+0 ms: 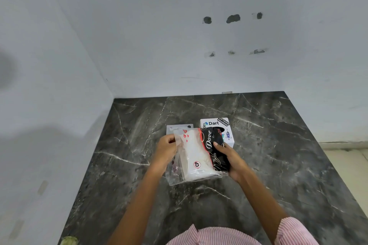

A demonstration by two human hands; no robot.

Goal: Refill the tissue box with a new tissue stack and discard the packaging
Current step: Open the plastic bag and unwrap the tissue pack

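Both hands hold a clear-wrapped tissue pack (196, 157) above the middle of a dark marble counter (278, 145). The left hand (165, 150) pinches the wrapper's left edge; the right hand (232, 159) grips the black printed right end. A white tissue box (216, 125) stands just beyond, with bare counter on all sides and walls along the far and left edges.

Pack (201, 155): "Dove" in white on black, "CP" in a red circle. Box (216, 125): stickers "Dart", "SOFTWARE ENGINEER".

Tissue pack (196, 157) held between left hand (165, 152) and right hand (232, 160) above the counter (278, 155); tissue box (217, 125) just beyond the right hand.
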